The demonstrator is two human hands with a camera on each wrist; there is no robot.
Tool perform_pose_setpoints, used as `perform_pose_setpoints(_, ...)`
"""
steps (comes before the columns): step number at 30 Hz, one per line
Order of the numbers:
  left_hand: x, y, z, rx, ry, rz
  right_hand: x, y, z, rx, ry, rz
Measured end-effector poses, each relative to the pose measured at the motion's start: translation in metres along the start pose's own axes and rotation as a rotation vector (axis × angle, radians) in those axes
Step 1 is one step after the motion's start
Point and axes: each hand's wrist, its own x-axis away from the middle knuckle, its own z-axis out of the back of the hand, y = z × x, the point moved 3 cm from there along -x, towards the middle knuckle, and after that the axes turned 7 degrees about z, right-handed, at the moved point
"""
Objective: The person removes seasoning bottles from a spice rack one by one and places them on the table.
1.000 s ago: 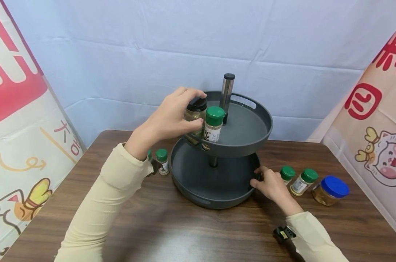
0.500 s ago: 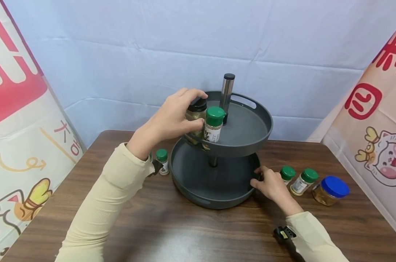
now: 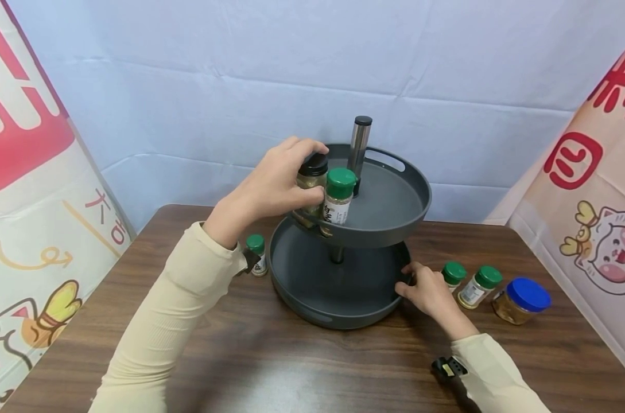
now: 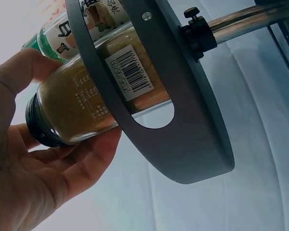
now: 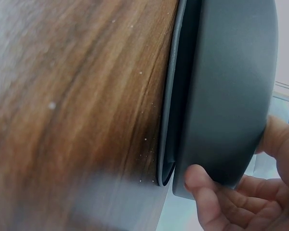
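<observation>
A dark grey two-tier turntable rack [image 3: 338, 319] stands on the table, with a metal post rising through it. On the left side of its upper tray [image 3: 379, 236], my left hand [image 3: 273, 186] grips a glass jar [image 4: 74, 103] of brownish powder with a black lid. Thumb and fingers lie on either side of the jar near the lid. A green-capped spice bottle [image 3: 337, 198] stands right beside it in the same tray. My right hand [image 3: 428, 291] holds the right rim of the lower tray, thumb outside the wall and fingers over the edge.
Right of the rack stand two green-capped bottles [image 3: 476, 288] and a blue-lidded jar [image 3: 522, 301]. Another green-capped bottle [image 3: 257, 252] stands at the left, partly behind my left wrist. A pale cloth [image 3: 188, 115] hangs behind the wooden table [image 3: 302, 373].
My left hand and the jar have shifted slightly to the right, and the green-capped bottle beside it too. A second bottle at the left is now hidden behind my wrist. My right hand stays put.
</observation>
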Motion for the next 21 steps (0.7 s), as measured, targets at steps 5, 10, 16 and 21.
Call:
perform_pose_setpoints(5,0.000,0.001,0.001,0.003,0.017,-0.031,0.000,0.000,0.000,-0.003,-0.004,0.000)
perform_pose_setpoints(10,0.000,0.005,0.007,0.001,0.063,-0.095,0.000,0.000,0.000,-0.004,-0.008,0.001)
perform_pose_setpoints(16,-0.001,0.013,0.021,0.008,0.133,-0.124,0.000,0.000,-0.001,-0.003,-0.007,0.001)
perform_pose_setpoints(21,-0.002,0.018,0.028,0.002,0.172,-0.146,0.000,0.000,-0.001,0.003,0.003,0.003)
